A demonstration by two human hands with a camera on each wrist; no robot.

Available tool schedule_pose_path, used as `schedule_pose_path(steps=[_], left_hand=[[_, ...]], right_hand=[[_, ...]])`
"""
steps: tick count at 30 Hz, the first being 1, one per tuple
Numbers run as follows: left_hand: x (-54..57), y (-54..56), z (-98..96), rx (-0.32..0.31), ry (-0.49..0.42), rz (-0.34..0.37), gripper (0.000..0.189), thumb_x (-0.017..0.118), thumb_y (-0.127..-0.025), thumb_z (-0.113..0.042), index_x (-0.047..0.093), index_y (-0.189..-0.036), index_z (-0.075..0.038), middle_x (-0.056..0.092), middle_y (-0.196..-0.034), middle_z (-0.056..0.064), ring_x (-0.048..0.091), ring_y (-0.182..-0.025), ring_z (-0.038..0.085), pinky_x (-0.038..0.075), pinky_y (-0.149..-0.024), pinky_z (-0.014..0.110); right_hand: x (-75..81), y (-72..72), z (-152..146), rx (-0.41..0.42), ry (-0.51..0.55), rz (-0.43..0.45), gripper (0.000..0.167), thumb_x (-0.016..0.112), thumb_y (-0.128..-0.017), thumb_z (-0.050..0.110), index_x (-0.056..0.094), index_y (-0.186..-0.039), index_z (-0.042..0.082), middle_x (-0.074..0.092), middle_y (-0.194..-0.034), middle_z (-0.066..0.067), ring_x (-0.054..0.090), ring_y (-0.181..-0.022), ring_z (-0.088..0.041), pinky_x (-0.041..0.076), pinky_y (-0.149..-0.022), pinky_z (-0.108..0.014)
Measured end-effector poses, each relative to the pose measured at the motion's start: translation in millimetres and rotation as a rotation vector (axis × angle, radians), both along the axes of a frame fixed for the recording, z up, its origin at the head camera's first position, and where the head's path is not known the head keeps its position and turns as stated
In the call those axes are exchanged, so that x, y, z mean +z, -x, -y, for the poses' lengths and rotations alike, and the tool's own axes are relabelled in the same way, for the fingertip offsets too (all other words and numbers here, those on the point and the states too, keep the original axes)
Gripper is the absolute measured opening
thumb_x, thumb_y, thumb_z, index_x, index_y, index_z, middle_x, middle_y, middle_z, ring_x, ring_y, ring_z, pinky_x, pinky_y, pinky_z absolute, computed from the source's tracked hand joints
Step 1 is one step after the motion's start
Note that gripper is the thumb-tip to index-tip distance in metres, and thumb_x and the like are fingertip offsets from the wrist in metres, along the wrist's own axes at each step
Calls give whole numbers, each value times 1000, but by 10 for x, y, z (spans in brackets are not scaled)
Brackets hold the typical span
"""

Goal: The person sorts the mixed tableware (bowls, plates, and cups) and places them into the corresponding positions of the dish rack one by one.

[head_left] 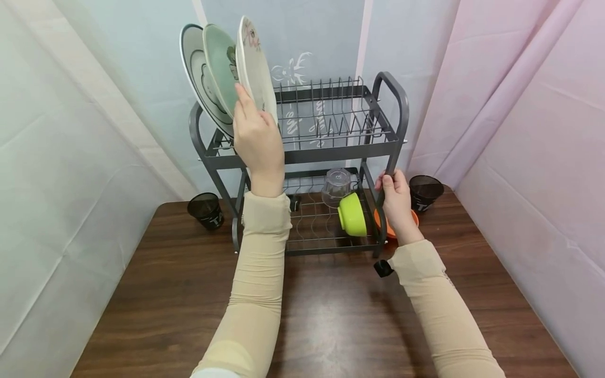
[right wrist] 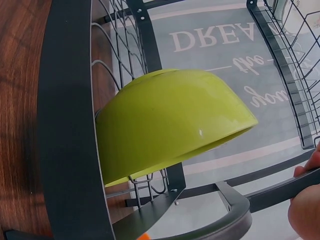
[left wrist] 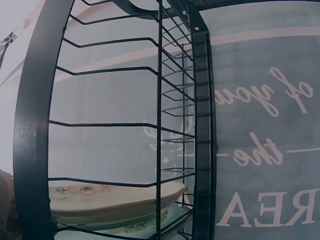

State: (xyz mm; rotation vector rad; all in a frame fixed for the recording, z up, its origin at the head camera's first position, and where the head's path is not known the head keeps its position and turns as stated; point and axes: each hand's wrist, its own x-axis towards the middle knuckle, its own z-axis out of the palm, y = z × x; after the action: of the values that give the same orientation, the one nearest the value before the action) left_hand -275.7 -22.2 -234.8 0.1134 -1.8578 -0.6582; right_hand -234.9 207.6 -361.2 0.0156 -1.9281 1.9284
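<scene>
White, smooth and glossy: a shallow plate [head_left: 257, 68] with pink floral print stands on edge at the left end of the upper tier of a dark grey metal dish rack [head_left: 340, 153]. My left hand [head_left: 259, 144] pinches its lower edge. My right hand [head_left: 398, 202] is wrapped round the rack's right front upright.

Beside the white plate, also on edge: a pale green plate [head_left: 219, 58] with a dark leafy motif, then a grey-white plate [head_left: 193, 60] with dark rim and ring lines. Lower tier, wavy wire: a clear cup [head_left: 336, 186] and a rounded lime bowl [head_left: 352, 215], tilted on its side. An orange item [head_left: 414, 220] is partly hidden behind my right hand.

Lettering: "TA" legible on the left black cup [head_left: 206, 210]; pale marks on the right black cup [head_left: 425, 191], rest unclear. Fabric backdrop [head_left: 326, 31]: antlered deer head; "DREA", "the" and "you" inverted or mirrored in wrist views. Table [head_left: 321, 315]: dark wood grain.
</scene>
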Motion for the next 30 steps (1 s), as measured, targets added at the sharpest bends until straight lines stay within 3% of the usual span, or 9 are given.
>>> schedule_pose_path(steps=[16,21,30], left_hand=[[-22,-19,5,-66,-15,154,47,46,-94,-11,38,-139,1,59,-123,16,61,-107,25,50,-89,31],[-14,-47,7,-103,-37,198,49,46,-95,-13,34,-140,2,56,-127,17,61,-107,27,51,-89,35],[9,-144,75,-209,-51,374,62,46,-97,-18,15,-146,3,39,-143,18,52,-120,30,46,-98,37]], right_hand=[[-1,-9,18,-10,38,-11,12,39,-99,14,47,-90,15,49,-74,2,45,-77,-12,36,-74,-23],[-76,63,-22,-1,56,-30,12,39,-98,15,47,-90,16,49,-74,1,45,-77,-13,35,-74,-25],[-183,150,-44,-5,60,-69,10,41,-98,20,48,-91,17,50,-73,2,45,-75,-12,35,-72,-21]])
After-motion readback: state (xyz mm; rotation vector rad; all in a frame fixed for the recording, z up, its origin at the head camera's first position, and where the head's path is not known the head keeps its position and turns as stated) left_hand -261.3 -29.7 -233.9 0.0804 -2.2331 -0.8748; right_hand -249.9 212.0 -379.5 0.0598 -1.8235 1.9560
